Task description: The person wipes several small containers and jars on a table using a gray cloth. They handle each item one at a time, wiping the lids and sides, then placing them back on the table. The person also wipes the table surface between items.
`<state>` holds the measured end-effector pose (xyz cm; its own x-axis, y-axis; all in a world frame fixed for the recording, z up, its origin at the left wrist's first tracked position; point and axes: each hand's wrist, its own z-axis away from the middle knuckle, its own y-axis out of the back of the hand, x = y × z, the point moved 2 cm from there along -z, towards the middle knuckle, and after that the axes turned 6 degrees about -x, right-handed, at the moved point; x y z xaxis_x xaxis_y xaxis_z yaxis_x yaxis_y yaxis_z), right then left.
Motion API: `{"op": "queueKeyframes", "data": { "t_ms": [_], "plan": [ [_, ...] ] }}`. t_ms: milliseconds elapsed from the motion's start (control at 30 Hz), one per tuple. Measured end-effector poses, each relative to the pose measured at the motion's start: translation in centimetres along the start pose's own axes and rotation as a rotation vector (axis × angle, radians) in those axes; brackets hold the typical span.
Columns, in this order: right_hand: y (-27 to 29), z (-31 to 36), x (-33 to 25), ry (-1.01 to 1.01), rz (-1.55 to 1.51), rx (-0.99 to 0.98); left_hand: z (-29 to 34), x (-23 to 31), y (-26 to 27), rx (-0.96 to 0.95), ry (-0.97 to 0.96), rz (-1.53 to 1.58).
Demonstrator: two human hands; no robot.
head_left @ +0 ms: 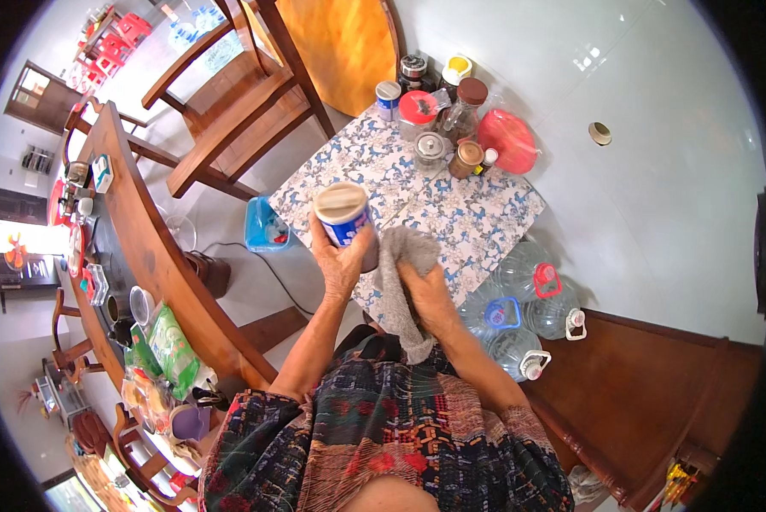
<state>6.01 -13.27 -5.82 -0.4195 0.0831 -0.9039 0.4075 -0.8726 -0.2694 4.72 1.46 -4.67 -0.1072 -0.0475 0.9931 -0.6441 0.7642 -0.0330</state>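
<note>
My left hand is wrapped round a blue canister with a beige lid, held up over the near left part of a small table with a floral top. In my right hand is a grey cloth, which hangs down toward my lap. The cloth's upper end is close beside the canister; I cannot tell whether the two touch. A similar blue canister stands at the table's far corner, next to a jar with a red lid.
More jars, among them a glass one, and a red bagged item crowd the table's far side. Big plastic bottles stand at its right. To the left are a blue bin, a wooden chair and a long wooden table.
</note>
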Motion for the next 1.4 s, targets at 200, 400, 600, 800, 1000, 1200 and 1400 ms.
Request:
{"op": "queueKeyframes", "data": {
  "t_ms": [200, 400, 600, 800, 1000, 1200, 1400],
  "plan": [
    [-0.1, -2.6, -4.1, 0.34, 0.217, 0.036, 2.8, -0.5, -2.3, -0.209, 0.161, 0.375],
    [1.5, -3.9, -1.0, 0.126, 0.182, -0.035, 0.3, 0.0, -2.5, -0.139, 0.055, 0.347],
    [1.5, -3.8, 5.5, -0.302, -0.213, -0.145, -3.8, -4.4, -3.7, 0.007, 0.078, 0.193],
    [8.4, -8.2, 8.6, -0.338, 0.281, -0.095, -9.5, -12.1, -4.3, 0.034, 0.171, -0.035],
    [17.5, -12.3, 13.7, -0.402, 0.682, 0.117, -15.5, -17.7, -5.4, -0.007, 0.183, -0.126],
    [21.7, -13.4, 19.9, -0.334, 1.048, 0.122, -21.0, -21.6, -9.0, -0.013, 0.124, -0.406],
    [21.1, -13.8, 19.3, -0.214, 1.114, 0.117, -24.6, -25.1, -11.7, -0.005, 0.133, -0.368]
  ]
}}
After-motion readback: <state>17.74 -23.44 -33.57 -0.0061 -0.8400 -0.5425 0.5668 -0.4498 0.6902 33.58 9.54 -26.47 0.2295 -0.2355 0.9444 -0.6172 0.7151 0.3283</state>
